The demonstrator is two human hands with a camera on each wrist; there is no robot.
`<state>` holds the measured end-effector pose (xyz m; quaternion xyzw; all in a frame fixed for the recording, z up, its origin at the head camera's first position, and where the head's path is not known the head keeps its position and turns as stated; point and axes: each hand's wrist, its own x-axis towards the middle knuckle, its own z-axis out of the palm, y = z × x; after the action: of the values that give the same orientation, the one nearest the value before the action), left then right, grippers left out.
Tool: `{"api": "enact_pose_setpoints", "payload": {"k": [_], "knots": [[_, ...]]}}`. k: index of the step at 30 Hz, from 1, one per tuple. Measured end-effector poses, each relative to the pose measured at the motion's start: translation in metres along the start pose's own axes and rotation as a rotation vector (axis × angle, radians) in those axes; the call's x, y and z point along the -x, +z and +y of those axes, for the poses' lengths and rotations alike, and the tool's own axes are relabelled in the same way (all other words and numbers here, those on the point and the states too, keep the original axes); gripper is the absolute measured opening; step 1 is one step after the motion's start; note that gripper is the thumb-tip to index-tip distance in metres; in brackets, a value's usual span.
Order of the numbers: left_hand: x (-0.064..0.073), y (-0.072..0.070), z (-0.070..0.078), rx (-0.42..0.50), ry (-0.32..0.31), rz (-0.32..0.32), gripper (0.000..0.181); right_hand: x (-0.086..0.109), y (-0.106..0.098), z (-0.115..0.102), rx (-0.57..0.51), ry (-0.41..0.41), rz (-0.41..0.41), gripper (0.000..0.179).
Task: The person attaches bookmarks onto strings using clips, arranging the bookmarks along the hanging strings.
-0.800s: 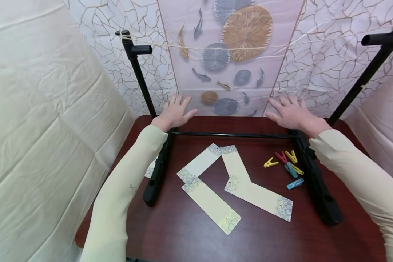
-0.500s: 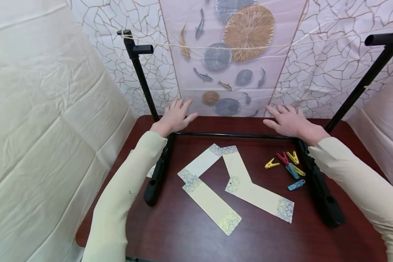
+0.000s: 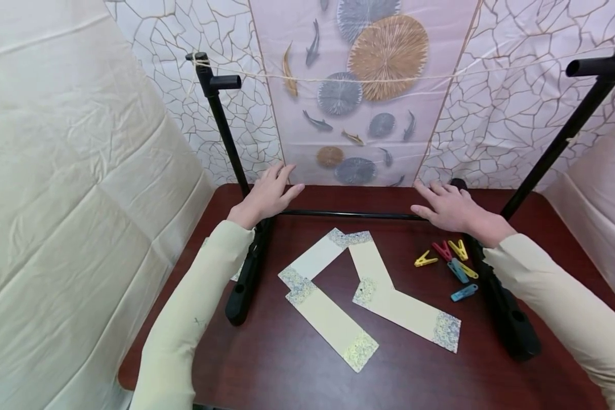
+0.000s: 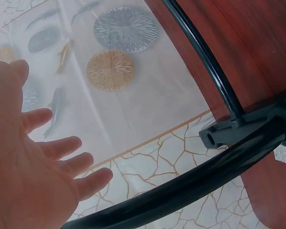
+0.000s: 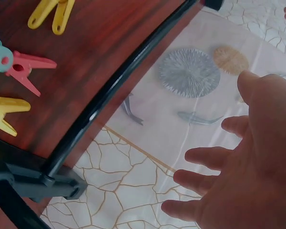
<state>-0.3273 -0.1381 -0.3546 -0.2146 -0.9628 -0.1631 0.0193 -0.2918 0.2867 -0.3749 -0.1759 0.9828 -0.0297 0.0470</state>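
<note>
My left hand point(image 3: 264, 195) hovers palm down near the left post, its fingers spread and nothing in them. On the other side my right hand point(image 3: 450, 209) hangs above the rack's right base, also empty with spread fingers. Both wrist views show bare palms. Between and below the hands lie several cream paper strips with patterned ends; a left strip point(image 3: 333, 327) and a right strip point(image 3: 415, 316) are nearest the front. Several small clothespins, including a yellow clothespin point(image 3: 425, 259), a red clothespin point(image 3: 442, 250) and a blue clothespin point(image 3: 463, 292), lie below my right hand.
A black rack stands on the dark red table point(image 3: 307, 393), with a left post point(image 3: 224, 131), a right post point(image 3: 558, 139) and a low crossbar point(image 3: 348, 214). A thin string point(image 3: 389, 80) spans the posts. Another strip is partly hidden by the left sleeve.
Both hands have come down and slightly back toward me, the left one also a little leftward. Strips and clothespins stay where they were; the head view has shifted slightly.
</note>
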Motion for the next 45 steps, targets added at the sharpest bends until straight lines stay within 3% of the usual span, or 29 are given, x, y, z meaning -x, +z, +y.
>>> {"api": "enact_pose_setpoints", "payload": {"k": [10,18,25,33,39,45], "knots": [[0.022,0.009,-0.011,0.093,0.014,0.027,0.068,0.010,0.018,0.002,-0.069,-0.010,-0.042,0.075],[0.045,0.016,-0.014,0.138,0.069,0.060,0.064,0.022,0.034,0.004,-0.141,-0.022,-0.079,0.078],[0.064,0.015,-0.019,0.194,0.107,0.152,0.057,0.024,0.045,0.006,-0.189,-0.025,-0.108,0.078],[0.084,0.016,-0.032,0.255,0.146,0.315,0.036,0.030,0.056,0.004,-0.168,-0.043,-0.111,0.070],[0.098,0.018,-0.049,0.273,0.114,0.392,0.031,0.032,0.062,0.002,-0.181,-0.076,-0.097,0.061],[0.111,0.020,-0.075,0.253,0.021,0.418,0.033,0.036,0.068,0.004,-0.192,-0.095,-0.077,0.057]]}}
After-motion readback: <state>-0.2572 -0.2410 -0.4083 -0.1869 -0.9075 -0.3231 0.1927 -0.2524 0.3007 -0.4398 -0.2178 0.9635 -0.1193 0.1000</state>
